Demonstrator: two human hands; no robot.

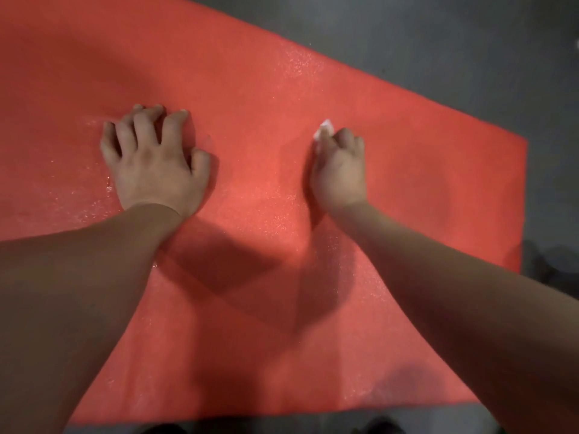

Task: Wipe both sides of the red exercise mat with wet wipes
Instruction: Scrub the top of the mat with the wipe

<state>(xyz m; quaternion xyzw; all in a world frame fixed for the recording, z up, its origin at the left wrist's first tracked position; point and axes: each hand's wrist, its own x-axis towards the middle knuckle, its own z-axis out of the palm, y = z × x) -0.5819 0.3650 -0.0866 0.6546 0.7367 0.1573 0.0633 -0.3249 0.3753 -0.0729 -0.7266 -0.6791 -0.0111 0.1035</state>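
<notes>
On the grey floor (438, 42), the red exercise mat (282, 89) lies spread flat, one side up, its right end and near edge in view. The left hand (153, 161) rests on it with fingers spread and arched, the tips pressing down and holding nothing. The right hand (340, 170) is bunched round a small white wet wipe (324, 128), of which only a corner shows past the knuckles. The mat looks like thin, light foam: soft and floppy, with a fine grainy surface that should grip a wipe well. Glints scattered across it suggest damp patches (probably a little slick under a palm). Being so light, it would likely slide or ruck under a hard stroke, so bracing it with the free hand seems sensible. For turning it over, the bare right end or a corner there looks the easiest place to take hold. The underside is hidden, the left stretch runs out of frame, most of the wipe is covered, and the dark shapes at the bottom and right edges cannot be made out.
</notes>
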